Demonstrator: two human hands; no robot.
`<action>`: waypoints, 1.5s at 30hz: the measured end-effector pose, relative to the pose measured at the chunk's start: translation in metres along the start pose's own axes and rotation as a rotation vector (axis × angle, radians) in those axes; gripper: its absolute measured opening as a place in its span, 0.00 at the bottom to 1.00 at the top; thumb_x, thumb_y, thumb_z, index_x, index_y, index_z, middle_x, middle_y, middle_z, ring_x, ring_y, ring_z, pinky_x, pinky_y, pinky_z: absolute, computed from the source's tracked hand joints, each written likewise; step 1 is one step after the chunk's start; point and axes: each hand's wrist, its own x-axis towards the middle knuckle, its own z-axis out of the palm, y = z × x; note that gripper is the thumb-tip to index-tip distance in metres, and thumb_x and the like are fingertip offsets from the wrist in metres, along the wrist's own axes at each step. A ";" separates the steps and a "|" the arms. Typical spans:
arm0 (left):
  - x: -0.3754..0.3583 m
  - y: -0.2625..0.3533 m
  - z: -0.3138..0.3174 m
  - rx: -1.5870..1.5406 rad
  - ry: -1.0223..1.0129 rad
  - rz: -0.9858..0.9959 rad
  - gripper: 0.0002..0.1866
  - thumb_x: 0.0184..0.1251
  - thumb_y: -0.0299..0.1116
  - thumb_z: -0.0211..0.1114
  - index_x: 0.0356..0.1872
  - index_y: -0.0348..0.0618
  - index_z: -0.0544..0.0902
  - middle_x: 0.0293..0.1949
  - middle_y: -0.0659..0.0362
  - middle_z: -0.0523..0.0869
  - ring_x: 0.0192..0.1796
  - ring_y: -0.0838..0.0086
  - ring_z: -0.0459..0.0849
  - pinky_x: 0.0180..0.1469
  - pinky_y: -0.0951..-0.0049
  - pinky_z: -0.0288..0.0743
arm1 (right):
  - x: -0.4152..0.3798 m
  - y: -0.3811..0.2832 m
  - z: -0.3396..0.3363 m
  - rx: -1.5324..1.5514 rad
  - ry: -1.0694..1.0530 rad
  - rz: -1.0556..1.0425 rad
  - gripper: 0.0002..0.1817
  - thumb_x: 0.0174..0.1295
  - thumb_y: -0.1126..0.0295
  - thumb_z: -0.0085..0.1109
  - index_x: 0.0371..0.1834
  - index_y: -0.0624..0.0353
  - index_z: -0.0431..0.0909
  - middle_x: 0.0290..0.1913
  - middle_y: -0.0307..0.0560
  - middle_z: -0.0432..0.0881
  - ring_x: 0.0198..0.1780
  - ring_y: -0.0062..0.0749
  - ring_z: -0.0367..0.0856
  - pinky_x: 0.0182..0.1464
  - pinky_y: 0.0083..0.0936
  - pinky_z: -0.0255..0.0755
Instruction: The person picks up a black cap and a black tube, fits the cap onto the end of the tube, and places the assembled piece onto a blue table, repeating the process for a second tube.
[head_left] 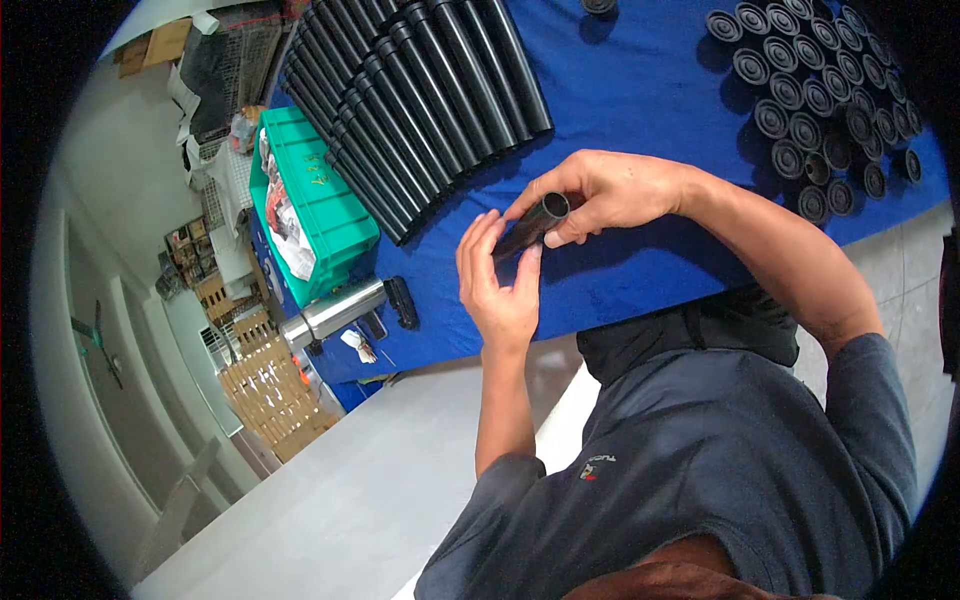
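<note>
Both hands were on one black tube [520, 236] near the centre of the frame, its open end tilted up toward the camera. Left hand [500, 295]: fingers and thumb curled about the tube's side. Right hand [625, 190]: thumb and fingers gripping close to the rim. Far end hidden by the fingers; could not tell what, if anything, was in it.

Risks, as judged: the wall looked smooth, so a loose or uneven grip could have let the tube slip or twist. A careless swing toward the upper left could have knocked the laid-out tubes [440, 100] askew; a right elbow drifting up could have scattered the discs [836, 82], some lying near the edge at upper right.

Surface: blue cloth, with a lone disc [598, 6] at the top edge. Green crate [325, 205] left of the tubes, white and reddish contents inside; a silver cylinder [345, 306] with a dark handle below it.

Room: pale floor [400, 460] at lower left, brown slatted stack [265, 395] and pale wall [115, 165] farther left.
</note>
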 end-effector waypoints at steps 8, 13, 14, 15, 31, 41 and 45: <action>-0.001 -0.012 0.014 -0.097 -0.026 -0.112 0.20 0.61 0.18 0.70 0.55 0.32 0.82 0.48 0.51 0.89 0.50 0.70 0.88 0.58 0.68 0.80 | 0.004 0.012 0.000 0.042 -0.021 -0.053 0.33 0.63 0.76 0.68 0.75 0.55 0.74 0.35 0.41 0.85 0.33 0.19 0.79 0.38 0.21 0.76; 0.007 -0.007 0.006 -0.126 -0.031 -0.160 0.18 0.62 0.18 0.70 0.54 0.32 0.83 0.46 0.54 0.90 0.47 0.73 0.87 0.55 0.70 0.81 | -0.004 -0.005 -0.001 0.229 -0.054 -0.026 0.51 0.58 0.78 0.66 0.86 0.47 0.54 0.39 0.50 0.87 0.34 0.26 0.85 0.38 0.23 0.82; 0.009 -0.007 0.006 -0.136 -0.019 -0.179 0.17 0.63 0.18 0.69 0.54 0.32 0.84 0.45 0.55 0.90 0.47 0.73 0.87 0.55 0.70 0.81 | -0.007 -0.008 -0.002 0.266 -0.087 -0.029 0.53 0.57 0.76 0.67 0.87 0.46 0.50 0.38 0.49 0.87 0.33 0.27 0.86 0.37 0.24 0.83; 0.010 -0.008 0.005 -0.145 -0.034 -0.202 0.17 0.62 0.18 0.70 0.54 0.33 0.84 0.46 0.54 0.90 0.47 0.71 0.88 0.54 0.69 0.82 | -0.009 -0.010 -0.003 0.304 -0.119 -0.032 0.55 0.57 0.73 0.68 0.88 0.45 0.47 0.37 0.49 0.87 0.32 0.28 0.87 0.36 0.24 0.83; 0.018 -0.009 0.004 -0.348 -0.178 -0.130 0.20 0.63 0.15 0.64 0.57 0.33 0.85 0.48 0.53 0.90 0.49 0.68 0.90 0.54 0.68 0.82 | -0.008 -0.004 0.001 0.523 -0.400 -0.090 0.58 0.62 0.78 0.71 0.88 0.38 0.42 0.55 0.69 0.84 0.40 0.41 0.92 0.39 0.30 0.89; 0.016 -0.012 0.002 -0.296 -0.258 -0.176 0.19 0.65 0.19 0.67 0.58 0.33 0.85 0.45 0.57 0.89 0.46 0.71 0.88 0.50 0.68 0.80 | -0.001 0.006 0.014 0.386 -0.496 -0.043 0.59 0.62 0.75 0.73 0.89 0.40 0.39 0.64 0.67 0.80 0.45 0.45 0.92 0.41 0.33 0.89; 0.010 -0.020 -0.005 -0.417 -0.183 -0.253 0.18 0.65 0.18 0.66 0.56 0.32 0.85 0.46 0.57 0.88 0.47 0.72 0.85 0.52 0.70 0.79 | -0.002 0.002 0.004 0.449 -0.399 -0.072 0.58 0.63 0.74 0.73 0.89 0.40 0.40 0.58 0.67 0.83 0.44 0.44 0.91 0.41 0.32 0.89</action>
